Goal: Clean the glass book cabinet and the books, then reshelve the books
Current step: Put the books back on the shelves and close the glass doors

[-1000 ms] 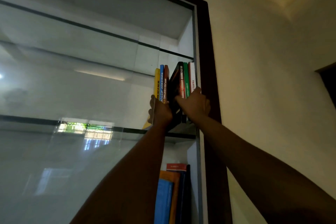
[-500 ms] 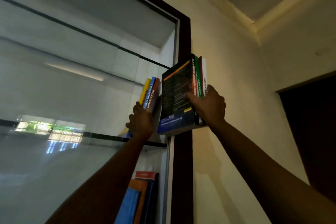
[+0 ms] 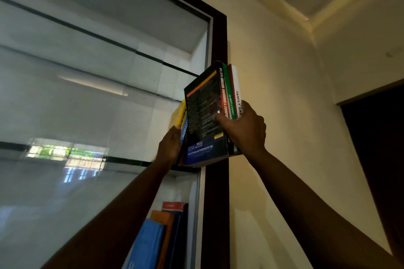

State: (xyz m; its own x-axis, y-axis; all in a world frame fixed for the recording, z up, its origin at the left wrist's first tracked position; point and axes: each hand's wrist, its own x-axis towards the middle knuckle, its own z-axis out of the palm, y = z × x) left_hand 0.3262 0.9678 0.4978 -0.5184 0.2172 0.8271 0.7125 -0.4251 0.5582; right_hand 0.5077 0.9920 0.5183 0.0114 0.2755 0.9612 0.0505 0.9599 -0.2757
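Gripping three books (image 3: 204,111) tightly, the right hand (image 3: 244,132) should draw them out level — left hand (image 3: 169,147) braces the shelved books (image 3: 181,116), grip unclear.

Up at the cabinet's right end, a clutch of books (image 3: 205,116) sits in the right hand (image 3: 244,131), out in front of the frame's right post (image 3: 218,203) and overlapping it. Just left of them, the left hand (image 3: 169,146) rests against a few leaning books (image 3: 182,120) that stand on the upper shelf (image 3: 122,160). The glass pane (image 3: 87,94) stretches away to the left. Under that shelf, more books (image 3: 161,236) stand in the next compartment, at the same right end. The wall (image 3: 284,116) lies right of the post, with a doorway (image 3: 376,148) beyond it.
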